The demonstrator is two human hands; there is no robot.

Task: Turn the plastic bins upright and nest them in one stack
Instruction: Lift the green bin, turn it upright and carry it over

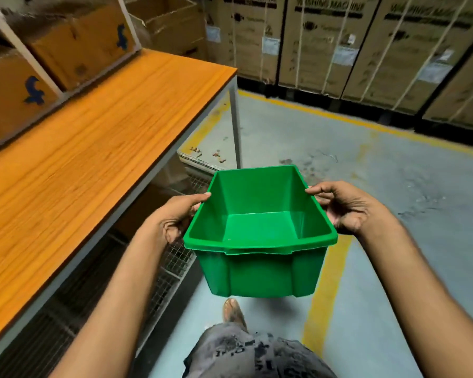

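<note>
A green plastic bin (260,227) hangs upright in the air in front of me, its open top facing up and nothing inside it. My left hand (179,216) grips its left rim, thumb on the top edge and fingers curled under the lip. On the opposite side, my right hand (344,205) holds the right rim the same way. The bin is above the floor, to the right of the table. No other bin is in view.
A wooden-topped table (93,148) with a grey metal frame runs along my left, with cardboard boxes (77,47) at its back. Wire mesh (175,257) lies under it. Large washing-machine cartons (325,45) line the far wall. Yellow lines (325,290) mark the grey floor.
</note>
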